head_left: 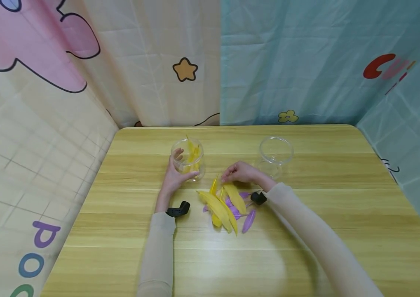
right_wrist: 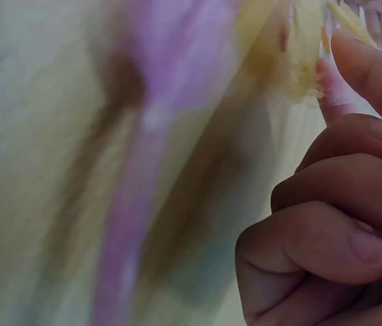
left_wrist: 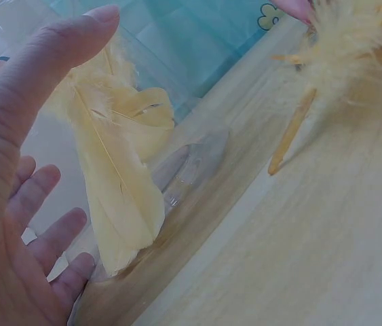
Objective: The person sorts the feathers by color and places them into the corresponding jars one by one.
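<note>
Yellow feather (head_left: 215,185) at the top of a loose pile, near the middle of the wooden counter (head_left: 306,247), pinched at its upper end by the right hand (head_left: 241,172); fingers (right_wrist: 353,197) curled together, fingertips meeting at the fluffy base of the feather. Below it, more yellow feathers (head_left: 224,208) fanned toward the near edge, with purple feathers (head_left: 248,220) partly under and beside them. Purple shaft blurred and very close in the right wrist view.

Just left of the pile, a clear plastic jar (head_left: 188,159) standing upright, holding several yellow feathers (left_wrist: 119,183). Left hand (head_left: 174,175) cupped around the jar's near side, fingers (left_wrist: 48,224) relaxed and spread against the clear wall, thumb raised beside the rim.

Right of the pile and behind the right hand, a second clear jar (head_left: 275,152), upright, well apart from the first.

Black wrist mounts (head_left: 178,210) on both beige sleeves (head_left: 158,255). Behind the counter, cartoon-printed cloth backdrops (head_left: 287,62) in cream, pink and light blue.
</note>
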Action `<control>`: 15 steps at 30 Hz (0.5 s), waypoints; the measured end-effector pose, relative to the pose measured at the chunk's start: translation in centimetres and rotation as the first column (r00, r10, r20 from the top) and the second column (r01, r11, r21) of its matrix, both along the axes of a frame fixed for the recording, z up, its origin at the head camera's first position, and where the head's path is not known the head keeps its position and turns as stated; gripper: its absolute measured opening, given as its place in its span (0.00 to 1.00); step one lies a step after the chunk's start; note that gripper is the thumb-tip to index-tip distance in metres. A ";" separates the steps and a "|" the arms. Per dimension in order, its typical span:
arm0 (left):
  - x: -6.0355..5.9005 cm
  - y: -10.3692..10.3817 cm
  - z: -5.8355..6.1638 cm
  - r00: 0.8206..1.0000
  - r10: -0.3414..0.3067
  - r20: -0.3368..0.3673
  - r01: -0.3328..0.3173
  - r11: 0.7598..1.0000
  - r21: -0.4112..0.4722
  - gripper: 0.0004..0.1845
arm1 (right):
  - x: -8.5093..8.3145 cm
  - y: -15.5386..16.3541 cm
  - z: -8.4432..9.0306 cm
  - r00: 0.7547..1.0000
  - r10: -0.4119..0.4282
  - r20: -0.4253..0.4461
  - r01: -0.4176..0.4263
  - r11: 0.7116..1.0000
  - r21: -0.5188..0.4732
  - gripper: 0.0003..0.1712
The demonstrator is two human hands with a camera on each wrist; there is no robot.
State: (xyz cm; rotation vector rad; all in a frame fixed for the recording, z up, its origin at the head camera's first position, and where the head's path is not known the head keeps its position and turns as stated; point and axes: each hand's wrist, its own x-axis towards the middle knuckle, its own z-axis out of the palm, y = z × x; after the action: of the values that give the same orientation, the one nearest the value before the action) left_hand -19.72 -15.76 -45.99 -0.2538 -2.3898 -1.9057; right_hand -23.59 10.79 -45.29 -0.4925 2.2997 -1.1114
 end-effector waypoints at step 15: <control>0.1 0.0 0.2 1.000 -0.009 -0.003 0.009 1.000 0.011 0.52 | -0.3 0.7 -0.2 0.994 0.083 0.068 -0.080 0.996 -0.046 0.06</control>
State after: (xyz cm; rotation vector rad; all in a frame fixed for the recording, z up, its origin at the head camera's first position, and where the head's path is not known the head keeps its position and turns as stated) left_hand -19.67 -15.71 -45.80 -0.2670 -2.3799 -1.9209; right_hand -23.87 11.46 -45.51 -0.5503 2.1792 -1.1234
